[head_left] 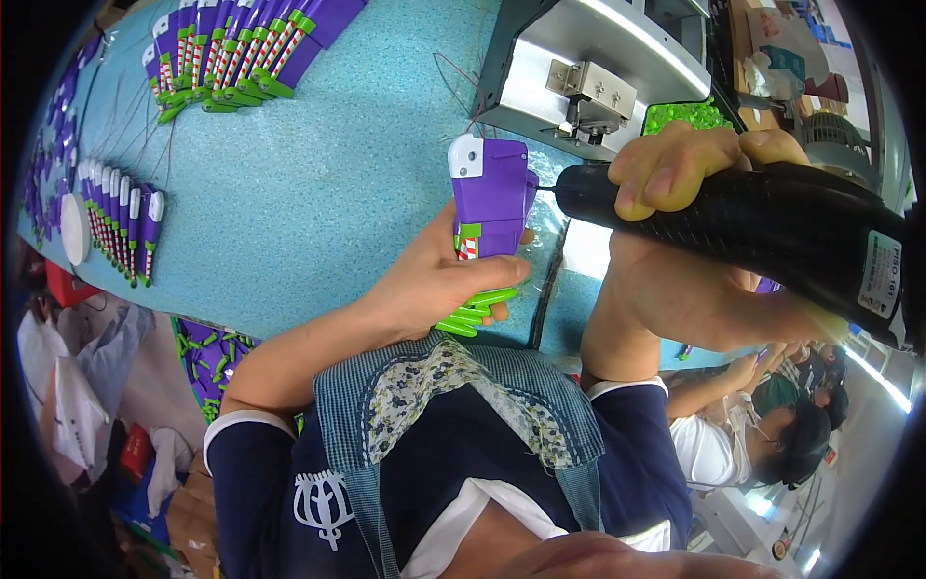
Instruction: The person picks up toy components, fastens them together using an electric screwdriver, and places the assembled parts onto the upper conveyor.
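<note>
My left hand is wrapped round a purple plastic toy part with a white corner piece, a red-and-white striped section and green finger-like ends. A thin red wire rises from its top. In my right hand is a black electric screwdriver, held level, its body reaching past the hand to the right. The thin bit points left and meets the right side of the purple part, or nearly so; whether it sits on a screw I cannot make out.
Rows of similar purple, white and green parts lie at the far left, with another row nearer. A metal machine stands behind my hands, beside green pieces. A purple bin sits below the table's left edge. Other people are at right.
</note>
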Motion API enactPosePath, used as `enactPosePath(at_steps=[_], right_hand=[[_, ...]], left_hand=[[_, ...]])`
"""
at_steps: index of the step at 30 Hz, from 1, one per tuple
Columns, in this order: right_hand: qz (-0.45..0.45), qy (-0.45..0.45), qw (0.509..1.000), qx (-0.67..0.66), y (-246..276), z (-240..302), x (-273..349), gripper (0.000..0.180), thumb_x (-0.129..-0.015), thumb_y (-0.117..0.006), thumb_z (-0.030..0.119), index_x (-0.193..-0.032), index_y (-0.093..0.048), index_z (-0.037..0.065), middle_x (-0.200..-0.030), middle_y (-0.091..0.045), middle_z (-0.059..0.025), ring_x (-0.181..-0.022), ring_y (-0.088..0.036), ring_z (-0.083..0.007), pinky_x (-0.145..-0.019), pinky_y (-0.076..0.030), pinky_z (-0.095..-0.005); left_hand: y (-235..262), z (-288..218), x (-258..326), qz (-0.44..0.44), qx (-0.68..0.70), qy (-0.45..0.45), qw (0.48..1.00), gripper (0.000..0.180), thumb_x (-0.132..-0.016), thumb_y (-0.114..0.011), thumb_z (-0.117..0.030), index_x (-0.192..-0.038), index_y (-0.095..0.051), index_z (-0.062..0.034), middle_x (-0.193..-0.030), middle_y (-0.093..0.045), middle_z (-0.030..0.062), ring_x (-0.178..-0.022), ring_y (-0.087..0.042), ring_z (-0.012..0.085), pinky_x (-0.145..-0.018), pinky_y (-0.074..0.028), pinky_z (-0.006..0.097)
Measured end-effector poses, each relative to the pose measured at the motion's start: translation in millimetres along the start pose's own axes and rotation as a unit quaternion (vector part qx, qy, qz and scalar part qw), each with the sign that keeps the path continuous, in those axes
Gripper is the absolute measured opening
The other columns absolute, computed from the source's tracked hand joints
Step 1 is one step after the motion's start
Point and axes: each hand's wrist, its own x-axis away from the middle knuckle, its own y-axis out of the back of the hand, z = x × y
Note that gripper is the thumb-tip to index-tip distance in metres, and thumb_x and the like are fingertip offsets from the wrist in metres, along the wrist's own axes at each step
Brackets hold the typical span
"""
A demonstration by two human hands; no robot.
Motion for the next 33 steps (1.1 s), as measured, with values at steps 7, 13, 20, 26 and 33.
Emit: enactPosePath(at_steps=[7,13,20,26,33], right_hand=[[-0.051,0.052,0.997,-0.027,7.7,6.1,-30.8,0.092,-0.076,-0.028,0.083,-0.111,-0.053,0.002,-0.075,-0.059,-0.0148,-0.060,-0.056,-0.0226,-0.055,-0.046,-0.0319],[-0.023,0.048,0.998,-0.020,18.2,-4.4,-25.6,0.091,-0.077,-0.029,0.082,-0.111,-0.053,0.002,-0.073,-0.059,-0.0146,-0.060,-0.057,-0.0229,-0.056,-0.046,-0.0326],[0.012,-0.009,1.000,-0.008,4.3,6.1,1.0,0.092,-0.077,-0.027,0.083,-0.118,-0.049,0.003,-0.077,-0.057,-0.0124,-0.061,-0.053,-0.0200,-0.058,-0.043,-0.0334],[-0.007,-0.028,0.999,-0.036,3.3,-3.4,6.3,0.095,-0.076,-0.027,0.083,-0.119,-0.046,0.001,-0.077,-0.055,-0.0143,-0.060,-0.052,-0.0203,-0.056,-0.044,-0.0314],[0.017,0.046,0.999,0.024,17.5,4.5,-27.1,0.095,-0.075,-0.029,0.084,-0.115,-0.049,0.000,-0.077,-0.057,-0.0155,-0.062,-0.055,-0.0228,-0.059,-0.046,-0.0355]], left_hand=[[0.3,-12.4,2.8,0.041,0.006,0.025,0.999,0.045,-0.083,-0.067,-0.016,-0.119,-0.045,0.0015,-0.110,-0.059,0.0114,-0.063,-0.063,0.0168,-0.052,-0.054,0.028],[-3.8,-16.4,4.6,0.036,0.033,0.000,0.999,0.043,-0.081,-0.068,-0.016,-0.116,-0.049,0.0012,-0.109,-0.061,0.0112,-0.056,-0.062,0.0171,-0.048,-0.053,0.029],[-4.1,-13.5,3.4,0.027,0.018,0.005,0.999,0.041,-0.081,-0.068,-0.016,-0.115,-0.051,0.0011,-0.106,-0.062,0.0104,-0.056,-0.062,0.0169,-0.047,-0.052,0.029],[-2.8,-8.7,2.0,0.026,0.010,0.003,1.000,0.040,-0.082,-0.068,-0.016,-0.114,-0.051,0.0013,-0.099,-0.062,0.0088,-0.056,-0.061,0.0158,-0.047,-0.051,0.028],[-3.9,-15.6,1.8,0.031,0.003,-0.008,0.999,0.042,-0.084,-0.066,-0.018,-0.117,-0.048,0.0011,-0.106,-0.061,0.0101,-0.058,-0.061,0.0157,-0.047,-0.050,0.028]])
